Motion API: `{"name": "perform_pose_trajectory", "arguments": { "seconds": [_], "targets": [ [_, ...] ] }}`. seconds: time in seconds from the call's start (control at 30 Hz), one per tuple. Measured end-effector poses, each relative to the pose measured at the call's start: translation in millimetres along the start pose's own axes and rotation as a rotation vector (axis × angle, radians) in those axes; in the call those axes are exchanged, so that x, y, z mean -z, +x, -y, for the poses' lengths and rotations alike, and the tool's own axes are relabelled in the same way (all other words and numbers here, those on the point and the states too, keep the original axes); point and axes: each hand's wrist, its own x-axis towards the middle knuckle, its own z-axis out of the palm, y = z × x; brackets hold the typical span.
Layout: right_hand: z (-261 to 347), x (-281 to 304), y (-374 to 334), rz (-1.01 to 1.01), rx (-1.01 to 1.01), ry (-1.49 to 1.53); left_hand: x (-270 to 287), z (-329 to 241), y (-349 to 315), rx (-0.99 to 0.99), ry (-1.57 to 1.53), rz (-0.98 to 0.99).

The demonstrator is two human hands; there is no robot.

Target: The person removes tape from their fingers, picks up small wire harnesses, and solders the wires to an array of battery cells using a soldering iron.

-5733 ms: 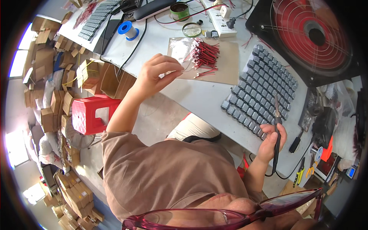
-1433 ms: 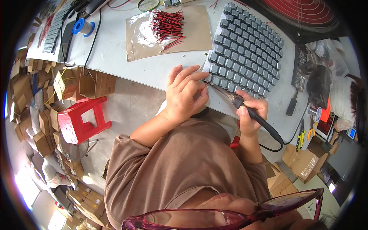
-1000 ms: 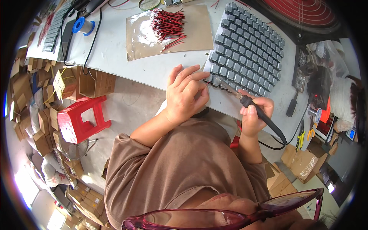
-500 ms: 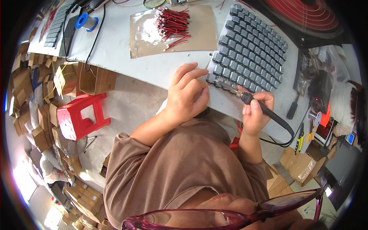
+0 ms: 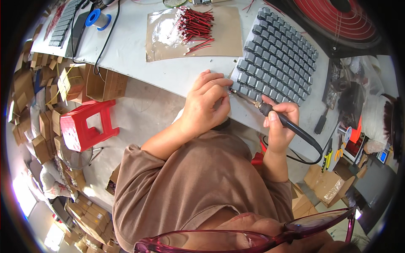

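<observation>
In my right hand (image 5: 282, 124) is a soldering iron (image 5: 266, 109) with a black handle and cord, gripped between thumb and fingers. Its metal tip reaches left to the near-left corner of a panel of rows of grey block-shaped parts (image 5: 276, 57). My left hand (image 5: 209, 99) is closed at that same corner, fingers bent and fingertips close to the iron's tip. Whatever it pinches is too small or hidden to make out. Beyond the left hand, a pile of red and black wires with white connectors (image 5: 197, 25) lies on a tan sheet (image 5: 228, 42).
A blue solder spool (image 5: 98, 19) and a black cable stand at the table's left. Pliers (image 5: 327, 160) and another spool (image 5: 345, 134) are at the right edge. A red fan-like round unit (image 5: 341, 19) sits far right. A red stool (image 5: 89, 125) and cardboard boxes are on the floor left.
The soldering iron and my right hand have moved slightly left, bringing the tip to the panel's corner by my left fingertips. My left hand stays nearly in place.
</observation>
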Motion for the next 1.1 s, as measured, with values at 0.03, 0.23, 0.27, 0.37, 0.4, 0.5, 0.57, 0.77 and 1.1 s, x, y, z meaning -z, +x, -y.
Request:
{"name": "perform_pose_trajectory", "arguments": {
  "seconds": [0.03,0.23,0.27,0.37,0.4,0.5,0.57,0.77,1.1],
  "targets": [
    [0.1,0.3,0.1,0.004,0.009,0.004,0.1,-0.5,0.0,-0.001,0.003,0.001],
    [0.7,0.3,0.9,0.024,0.018,-0.032,0.5,0.9,0.9,-0.021,-0.003,-0.001],
    [0.4,0.2,1.0,0.025,0.018,-0.03,0.8,0.3,1.1,-0.02,-0.001,-0.001],
    [-0.6,-0.7,1.1,0.012,0.037,-0.044,1.7,-0.5,1.2,-0.018,0.001,0.009],
    [-1.3,0.0,1.1,0.013,0.042,-0.006,1.8,-0.3,1.2,-0.017,0.001,0.008],
    [0.1,0.7,0.7,-0.027,0.021,0.065,0.5,0.2,1.9,-0.018,-0.003,0.008],
    [-4.7,4.7,1.3,-0.032,0.048,0.124,0.7,0.0,1.4,-0.018,-0.001,0.007],
    [-1.5,4.3,0.1,-0.068,-0.031,0.175,1.7,-1.0,1.3,-0.014,0.005,0.008],
    [-4.6,3.5,2.3,-0.049,-0.009,0.201,2.7,0.2,2.0,-0.013,0.02,0.007]
  ]
}}
